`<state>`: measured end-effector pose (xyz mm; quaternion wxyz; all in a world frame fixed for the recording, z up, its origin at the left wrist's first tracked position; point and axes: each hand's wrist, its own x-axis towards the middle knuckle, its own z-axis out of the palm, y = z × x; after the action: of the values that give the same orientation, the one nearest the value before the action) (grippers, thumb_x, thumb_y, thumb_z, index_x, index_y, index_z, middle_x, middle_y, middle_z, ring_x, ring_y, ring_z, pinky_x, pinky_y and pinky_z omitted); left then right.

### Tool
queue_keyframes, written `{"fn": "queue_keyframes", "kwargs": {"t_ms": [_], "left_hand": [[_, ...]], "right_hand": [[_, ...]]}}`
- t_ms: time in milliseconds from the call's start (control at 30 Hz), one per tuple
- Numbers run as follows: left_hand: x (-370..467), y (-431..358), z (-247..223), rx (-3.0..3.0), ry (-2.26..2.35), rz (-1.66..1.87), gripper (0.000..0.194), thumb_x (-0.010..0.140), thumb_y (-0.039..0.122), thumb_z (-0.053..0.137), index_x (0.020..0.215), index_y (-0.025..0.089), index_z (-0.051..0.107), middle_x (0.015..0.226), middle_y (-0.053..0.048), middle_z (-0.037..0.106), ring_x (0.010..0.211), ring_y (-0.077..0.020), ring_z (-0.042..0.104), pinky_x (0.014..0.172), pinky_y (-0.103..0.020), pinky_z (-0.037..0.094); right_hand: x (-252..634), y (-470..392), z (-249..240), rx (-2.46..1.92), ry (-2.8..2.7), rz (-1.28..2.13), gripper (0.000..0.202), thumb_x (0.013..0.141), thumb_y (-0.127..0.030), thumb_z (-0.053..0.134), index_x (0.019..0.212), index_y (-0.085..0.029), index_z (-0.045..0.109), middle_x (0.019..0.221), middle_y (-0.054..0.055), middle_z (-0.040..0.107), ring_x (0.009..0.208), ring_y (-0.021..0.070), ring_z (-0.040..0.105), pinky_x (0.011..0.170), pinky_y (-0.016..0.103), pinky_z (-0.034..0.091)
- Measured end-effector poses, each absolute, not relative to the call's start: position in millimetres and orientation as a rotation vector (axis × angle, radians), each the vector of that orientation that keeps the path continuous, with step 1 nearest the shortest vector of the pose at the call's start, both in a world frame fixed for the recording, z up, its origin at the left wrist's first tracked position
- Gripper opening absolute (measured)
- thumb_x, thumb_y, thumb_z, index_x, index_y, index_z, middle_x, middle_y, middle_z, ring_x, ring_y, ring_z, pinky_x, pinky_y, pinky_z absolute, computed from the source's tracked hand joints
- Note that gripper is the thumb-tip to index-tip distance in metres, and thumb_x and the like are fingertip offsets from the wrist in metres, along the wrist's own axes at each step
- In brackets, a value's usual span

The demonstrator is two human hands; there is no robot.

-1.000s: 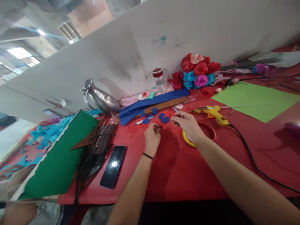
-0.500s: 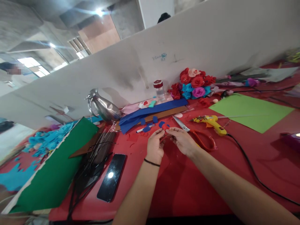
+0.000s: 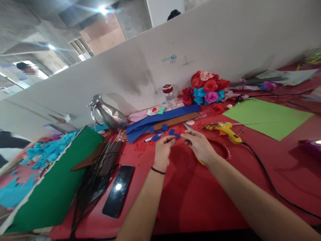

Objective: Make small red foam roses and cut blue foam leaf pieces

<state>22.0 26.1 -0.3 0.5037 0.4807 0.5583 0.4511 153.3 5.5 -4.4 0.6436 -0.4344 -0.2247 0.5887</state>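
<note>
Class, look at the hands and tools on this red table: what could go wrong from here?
The glue gun lies near the right hand; if its tip is hot, a stray finger might get burned.
The scissors are partly hidden by that hand, so it could catch a blade.
The blue paper pieces lie loose near the left hand and might be brushed away.

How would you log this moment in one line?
left hand: pinched, contents unclear; right hand: pinched, contents unclear; hands apart; blue pieces: beyond hands; glue gun: right of hands
</note>
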Motion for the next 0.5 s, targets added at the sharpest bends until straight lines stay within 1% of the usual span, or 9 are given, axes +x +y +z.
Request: {"fn": "queue_keyframes", "kwargs": {"t_ms": [67, 100, 133, 200, 233, 300, 400, 500], "left_hand": [[20, 40, -2, 1.57, 1.577, 0.94, 0.01, 0.072, 0.012, 0.064, 0.072, 0.019, 0.071, 0.082, -0.005, 0.07, 0.082, -0.0173, 0.061, 0.082, -0.031, 0.044], [21, 47, -3, 1.755, 1.683, 0.85, 0.012, 0.074, 0.012, 0.063, 0.074, 0.019, 0.072, 0.088, -0.007, 0.07, 0.09, -0.0196, 0.06, 0.087, -0.033, 0.043], [24, 53, -3, 1.895, 1.77, 0.737, 0.012, 0.076, 0.013, 0.062, 0.079, 0.019, 0.072, 0.095, -0.008, 0.069, 0.097, -0.0217, 0.059, 0.089, -0.035, 0.042], [31, 62, -4, 2.068, 1.884, 0.523, 0.013, 0.08, 0.02, 0.062, 0.089, 0.018, 0.071, 0.105, -0.011, 0.066, 0.105, -0.0249, 0.055, 0.09, -0.035, 0.042], [35, 65, -5, 2.131, 1.897, 0.442, 0.013, 0.081, 0.023, 0.062, 0.09, 0.018, 0.07, 0.107, -0.012, 0.065, 0.107, -0.0255, 0.054, 0.089, -0.035, 0.043], [39, 72, -5, 2.207, 1.894, 0.358, 0.012, 0.081, 0.025, 0.061, 0.088, 0.018, 0.069, 0.106, -0.011, 0.064, 0.106, -0.0248, 0.054, 0.089, -0.034, 0.043], [37, 82, -5, 2.149, 1.963, 0.388, 0.014, 0.082, 0.028, 0.06, 0.083, 0.018, 0.07, 0.103, -0.01, 0.066, 0.104, -0.0229, 0.055, 0.092, -0.032, 0.041], [30, 91, -6, 2.058, 2.044, 0.43, 0.02, 0.079, 0.03, 0.062, 0.09, 0.017, 0.07, 0.107, -0.012, 0.066, 0.108, -0.0252, 0.054, 0.094, -0.034, 0.039]], "right_hand": [[162, 8, -2, -0.98, -0.43, 1.299, 0.022, 0.051, -0.022, 0.081, 0.06, -0.02, 0.061, 0.055, -0.005, 0.057, 0.051, 0.008, 0.049, 0.051, 0.023, 0.037], [165, 10, -2, -0.978, -0.391, 1.284, 0.022, 0.05, -0.021, 0.081, 0.059, -0.02, 0.061, 0.054, -0.005, 0.057, 0.051, 0.0081, 0.049, 0.05, 0.022, 0.037], [168, 11, -1, -0.975, -0.357, 1.275, 0.023, 0.049, -0.021, 0.081, 0.059, -0.02, 0.06, 0.053, -0.005, 0.056, 0.051, 0.0081, 0.049, 0.048, 0.022, 0.037], [173, 13, -2, -0.967, -0.316, 1.273, 0.025, 0.048, -0.019, 0.082, 0.059, -0.019, 0.059, 0.051, -0.006, 0.054, 0.05, 0.0076, 0.049, 0.046, 0.02, 0.036], [174, 14, -2, -0.961, -0.307, 1.275, 0.026, 0.047, -0.018, 0.082, 0.059, -0.019, 0.058, 0.05, -0.007, 0.053, 0.049, 0.0072, 0.048, 0.045, 0.019, 0.035], [174, 15, -3, -0.953, -0.303, 1.273, 0.028, 0.047, -0.017, 0.082, 0.06, -0.019, 0.057, 0.049, -0.007, 0.052, 0.047, 0.0064, 0.046, 0.043, 0.018, 0.034], [173, 15, -3, -0.955, -0.299, 1.257, 0.027, 0.049, -0.017, 0.081, 0.06, -0.019, 0.056, 0.048, -0.008, 0.051, 0.045, 0.0056, 0.045, 0.042, 0.018, 0.032], [172, 14, -2, -0.947, -0.293, 1.248, 0.026, 0.049, -0.016, 0.08, 0.059, -0.018, 0.056, 0.047, -0.008, 0.05, 0.045, 0.0051, 0.043, 0.042, 0.017, 0.031]]}}
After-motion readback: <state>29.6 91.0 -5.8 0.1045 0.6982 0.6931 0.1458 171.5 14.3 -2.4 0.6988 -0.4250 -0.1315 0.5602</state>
